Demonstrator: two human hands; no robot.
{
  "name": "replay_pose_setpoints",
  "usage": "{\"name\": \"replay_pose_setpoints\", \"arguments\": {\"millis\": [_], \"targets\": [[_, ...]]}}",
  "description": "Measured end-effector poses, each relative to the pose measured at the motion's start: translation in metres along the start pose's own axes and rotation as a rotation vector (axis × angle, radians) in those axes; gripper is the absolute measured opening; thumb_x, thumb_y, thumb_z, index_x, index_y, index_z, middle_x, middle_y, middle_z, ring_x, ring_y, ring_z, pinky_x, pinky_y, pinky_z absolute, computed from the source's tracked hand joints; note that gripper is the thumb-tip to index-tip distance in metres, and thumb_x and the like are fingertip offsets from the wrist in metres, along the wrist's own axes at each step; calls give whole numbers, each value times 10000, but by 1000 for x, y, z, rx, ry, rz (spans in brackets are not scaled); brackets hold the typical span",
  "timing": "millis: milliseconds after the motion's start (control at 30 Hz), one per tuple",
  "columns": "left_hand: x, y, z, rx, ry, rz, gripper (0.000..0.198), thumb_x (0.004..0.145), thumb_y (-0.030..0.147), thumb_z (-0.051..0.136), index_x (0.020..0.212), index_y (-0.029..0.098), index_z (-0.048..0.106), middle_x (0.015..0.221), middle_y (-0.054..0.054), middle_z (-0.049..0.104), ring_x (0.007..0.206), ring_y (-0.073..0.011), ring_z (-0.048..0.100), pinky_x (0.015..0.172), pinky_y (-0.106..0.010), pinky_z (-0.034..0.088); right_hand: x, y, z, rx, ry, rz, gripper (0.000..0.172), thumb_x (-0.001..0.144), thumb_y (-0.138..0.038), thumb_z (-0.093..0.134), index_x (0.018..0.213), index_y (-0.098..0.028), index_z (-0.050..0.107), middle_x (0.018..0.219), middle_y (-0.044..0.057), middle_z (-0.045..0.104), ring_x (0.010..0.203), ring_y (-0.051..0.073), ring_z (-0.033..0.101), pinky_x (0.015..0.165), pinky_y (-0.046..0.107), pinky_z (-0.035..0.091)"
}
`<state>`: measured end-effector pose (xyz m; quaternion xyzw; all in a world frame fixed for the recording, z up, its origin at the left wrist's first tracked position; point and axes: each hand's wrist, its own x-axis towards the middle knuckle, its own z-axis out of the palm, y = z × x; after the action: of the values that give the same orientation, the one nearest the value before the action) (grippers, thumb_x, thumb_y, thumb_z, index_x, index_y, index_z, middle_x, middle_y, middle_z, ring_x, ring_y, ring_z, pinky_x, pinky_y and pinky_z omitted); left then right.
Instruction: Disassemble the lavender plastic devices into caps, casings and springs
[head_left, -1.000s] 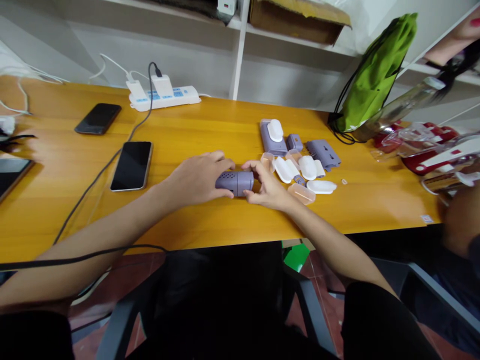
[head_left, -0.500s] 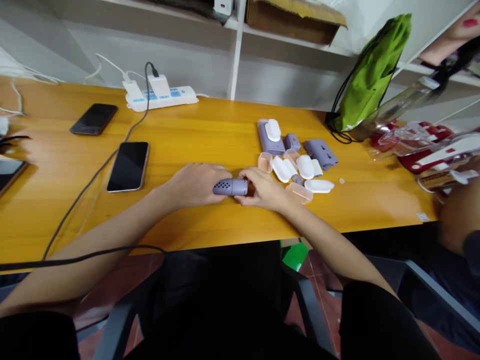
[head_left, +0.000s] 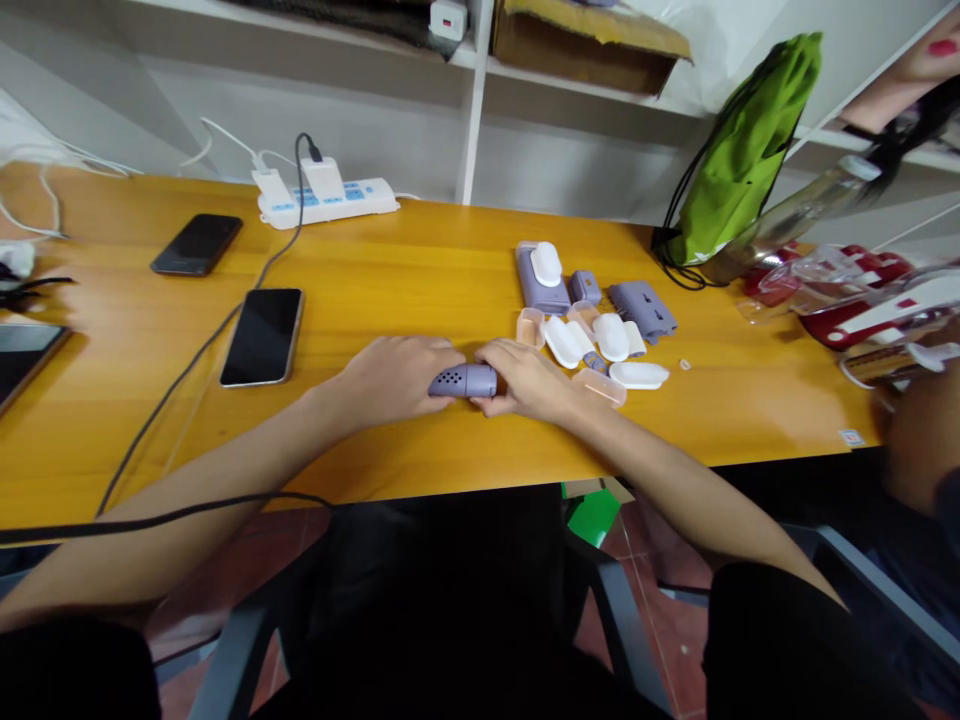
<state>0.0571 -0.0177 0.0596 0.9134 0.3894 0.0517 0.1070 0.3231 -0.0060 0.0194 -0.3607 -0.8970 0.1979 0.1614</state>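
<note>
A small purple plastic case (head_left: 463, 381) with a patch of dots on its side lies on the yellow wooden table (head_left: 420, 270). My left hand (head_left: 394, 377) is closed around its left end and my right hand (head_left: 529, 380) grips its right end. Just right of my hands lies a cluster of several parts: purple cases (head_left: 541, 280), white oval lids (head_left: 611, 335) and clear pinkish cups (head_left: 530, 326).
Two dark phones (head_left: 264, 335) (head_left: 197, 243) lie at the left, with a black cable across the table to a white power strip (head_left: 326, 193). A green drawstring bag (head_left: 739, 150) leans at the back right. Red and clear items (head_left: 855, 300) and another person's arm (head_left: 919, 430) are at the far right.
Both hands have closed in on the purple case and drawn it slightly nearer to me, turning it so that its narrower side shows.
</note>
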Motion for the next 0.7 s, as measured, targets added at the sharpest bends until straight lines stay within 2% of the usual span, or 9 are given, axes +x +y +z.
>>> {"name": "replay_pose_setpoints", "arguments": {"millis": [100, 167, 233, 333, 400, 500, 533, 600, 700], "targets": [[-2, 4, 3, 51, 46, -9, 234, 1013, 369, 731, 1204, 238, 763, 1215, -123, 816, 1075, -355, 788, 855, -429, 593, -8, 1, 4, 10, 66, 6, 402, 938, -368, 833, 1258, -252, 618, 1249, 124, 767, 1150, 334, 747, 1036, 527, 623], [-5, 5, 6, 52, 76, -3, 291, 1004, 355, 741, 1267, 230, 743, 1284, -145, 808, 1171, -384, 775, 984, -485, 605, -13, 3, 7, -1, 82, -7, 434, 953, -343, 827, 1321, -243, 620, 1322, 147, 761, 1219, 353, 742, 1085, 562, 626], [-7, 2, 9, -1, 63, 4, 480, 964, 398, 797, 1401, 228, 691, 1393, -160, 788, 1274, -412, 749, 1104, -541, 577, -17, 7, 12, -38, 73, -51, 411, 989, -330, 799, 1352, -238, 630, 1386, 166, 746, 1318, 376, 720, 1145, 605, 616], [-7, -6, 12, -72, -31, -36, 851, 908, 473, 852, 1646, 200, 527, 1583, -206, 707, 1416, -461, 689, 1201, -617, 521, -19, 12, 16, -68, 119, -138, 322, 1049, -272, 711, 1362, -231, 646, 1435, 186, 720, 1423, 392, 683, 1210, 664, 590], [-5, -10, 14, -78, -56, -61, 898, 923, 454, 829, 1699, 168, 479, 1623, -224, 672, 1457, -460, 662, 1233, -626, 499, -20, 14, 16, 0, 186, -156, 408, 1029, -225, 710, 1428, -232, 625, 1512, 203, 676, 1475, 398, 655, 1235, 692, 576], [-5, -6, 16, -26, 9, -81, 812, 954, 357, 780, 1690, 140, 514, 1593, -220, 672, 1440, -437, 649, 1229, -591, 509, -23, 13, 9, 328, 161, -37, 627, 980, -227, 753, 1568, -256, 538, 1596, 196, 625, 1423, 360, 689, 1172, 627, 638], [-5, -3, 17, 15, 42, -91, 803, 959, 332, 775, 1695, 139, 520, 1578, -222, 674, 1429, -441, 643, 1209, -590, 519, -23, 12, 6, 486, 123, 43, 620, 985, -261, 752, 1567, -260, 536, 1571, 179, 643, 1347, 330, 725, 1113, 577, 673], [-7, 6, 18, 110, 108, -113, 800, 969, 295, 777, 1715, 155, 522, 1555, -227, 679, 1409, -458, 630, 1157, -601, 531, -18, 9, 1, 772, 76, 223, 487, 1017, -356, 739, 1473, -255, 598, 1430, 131, 713, 1177, 263, 763, 1007, 478, 702], [-10, 16, 19, 206, 168, -116, 812, 985, 264, 794, 1744, 191, 514, 1526, -227, 690, 1382, -459, 627, 1097, -589, 534, -4, 4, -2, 938, 82, 355, 360, 970, -431, 820, 1248, -236, 701, 1170, 61, 764, 1043, 219, 734, 948, 392, 659]]}}
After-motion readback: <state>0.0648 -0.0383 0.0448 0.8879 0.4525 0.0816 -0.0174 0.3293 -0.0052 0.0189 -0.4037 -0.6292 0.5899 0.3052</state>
